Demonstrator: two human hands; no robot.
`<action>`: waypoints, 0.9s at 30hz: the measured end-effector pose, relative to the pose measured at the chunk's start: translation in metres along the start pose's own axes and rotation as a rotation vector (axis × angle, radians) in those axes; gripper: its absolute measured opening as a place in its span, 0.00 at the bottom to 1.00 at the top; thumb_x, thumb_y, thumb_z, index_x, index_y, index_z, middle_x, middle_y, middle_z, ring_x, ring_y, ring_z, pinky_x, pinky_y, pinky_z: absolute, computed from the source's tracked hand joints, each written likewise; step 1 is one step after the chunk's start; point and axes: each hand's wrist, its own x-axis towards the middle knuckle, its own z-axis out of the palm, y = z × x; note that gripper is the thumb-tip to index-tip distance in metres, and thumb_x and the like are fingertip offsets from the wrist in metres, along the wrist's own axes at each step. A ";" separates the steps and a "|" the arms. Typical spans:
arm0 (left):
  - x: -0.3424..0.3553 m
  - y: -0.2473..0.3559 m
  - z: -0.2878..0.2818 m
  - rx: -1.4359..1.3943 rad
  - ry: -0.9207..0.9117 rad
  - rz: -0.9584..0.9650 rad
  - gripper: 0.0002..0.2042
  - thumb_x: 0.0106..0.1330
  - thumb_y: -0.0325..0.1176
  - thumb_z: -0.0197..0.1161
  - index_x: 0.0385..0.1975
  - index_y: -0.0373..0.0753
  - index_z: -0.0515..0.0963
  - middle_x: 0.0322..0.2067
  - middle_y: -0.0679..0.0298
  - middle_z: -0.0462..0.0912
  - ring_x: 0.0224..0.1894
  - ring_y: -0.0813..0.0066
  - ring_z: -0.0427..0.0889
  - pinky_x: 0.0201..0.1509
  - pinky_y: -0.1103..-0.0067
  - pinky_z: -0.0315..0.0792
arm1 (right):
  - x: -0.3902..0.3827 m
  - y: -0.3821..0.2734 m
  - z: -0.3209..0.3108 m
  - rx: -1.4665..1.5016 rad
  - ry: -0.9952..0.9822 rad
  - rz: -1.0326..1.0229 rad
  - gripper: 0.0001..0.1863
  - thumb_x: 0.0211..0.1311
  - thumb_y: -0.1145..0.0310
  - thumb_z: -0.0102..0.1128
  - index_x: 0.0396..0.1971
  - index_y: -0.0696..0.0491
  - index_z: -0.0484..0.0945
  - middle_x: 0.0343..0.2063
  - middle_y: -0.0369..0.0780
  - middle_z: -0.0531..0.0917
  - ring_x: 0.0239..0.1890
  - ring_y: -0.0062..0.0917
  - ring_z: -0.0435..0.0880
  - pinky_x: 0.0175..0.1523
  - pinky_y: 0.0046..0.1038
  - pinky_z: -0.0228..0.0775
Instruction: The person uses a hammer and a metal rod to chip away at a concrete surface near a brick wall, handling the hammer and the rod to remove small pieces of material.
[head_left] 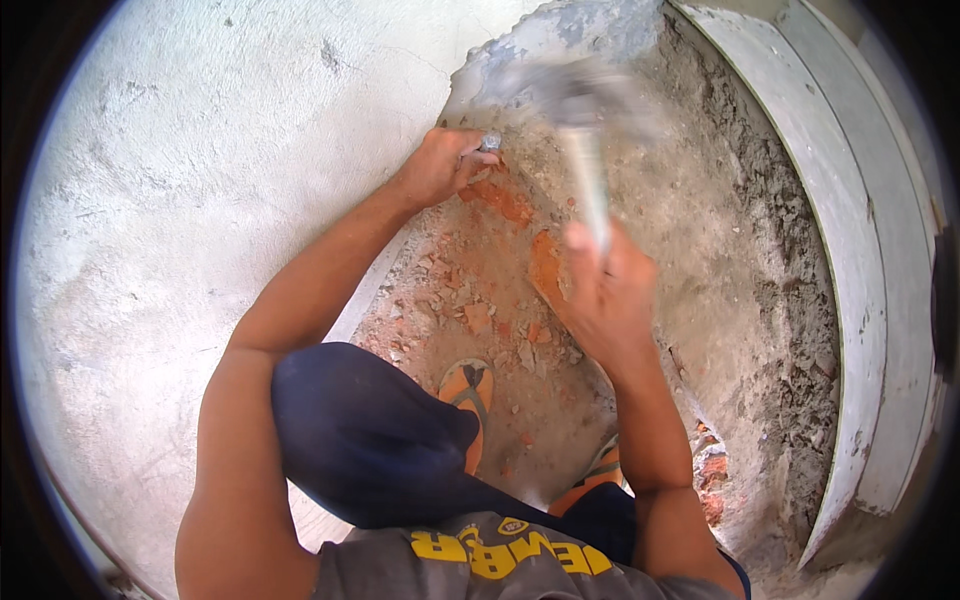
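Note:
My left hand [450, 165] is closed around a chisel [490, 143]; only its grey metal struck end shows above my fingers, and its tip is hidden. Just below it lies exposed red brick [505, 200] at the broken edge of the wall. My right hand [615, 290] grips the pale handle of a hammer [588, 180]. The hammer's dark head is smeared by motion and hangs up and to the right of the chisel, apart from it.
White plastered wall [200, 150] fills the left side. Brick rubble [470, 310] covers the ground around my sandalled foot [470, 395]. A rough, crumbling mortar strip [780, 300] runs down the right, beside a curved-looking white frame [850, 250].

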 end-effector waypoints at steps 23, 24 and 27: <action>0.003 -0.001 0.004 0.010 -0.038 -0.043 0.07 0.65 0.30 0.69 0.36 0.33 0.84 0.24 0.49 0.83 0.21 0.61 0.80 0.30 0.67 0.73 | 0.000 0.035 0.009 -0.142 -0.079 0.030 0.10 0.73 0.68 0.56 0.35 0.61 0.79 0.16 0.37 0.74 0.17 0.21 0.73 0.21 0.28 0.64; -0.002 -0.001 0.007 0.028 -0.047 -0.061 0.07 0.65 0.30 0.69 0.36 0.33 0.84 0.23 0.50 0.82 0.21 0.64 0.76 0.29 0.68 0.72 | -0.005 0.013 0.000 -0.080 -0.027 0.028 0.11 0.72 0.68 0.56 0.35 0.61 0.79 0.16 0.38 0.74 0.17 0.21 0.74 0.22 0.29 0.64; 0.004 0.005 0.004 0.046 -0.030 -0.058 0.07 0.66 0.30 0.69 0.34 0.31 0.83 0.20 0.50 0.78 0.20 0.70 0.67 0.27 0.71 0.69 | -0.009 -0.007 -0.005 0.276 0.227 -0.169 0.15 0.74 0.65 0.55 0.28 0.58 0.74 0.15 0.37 0.69 0.16 0.21 0.67 0.21 0.29 0.58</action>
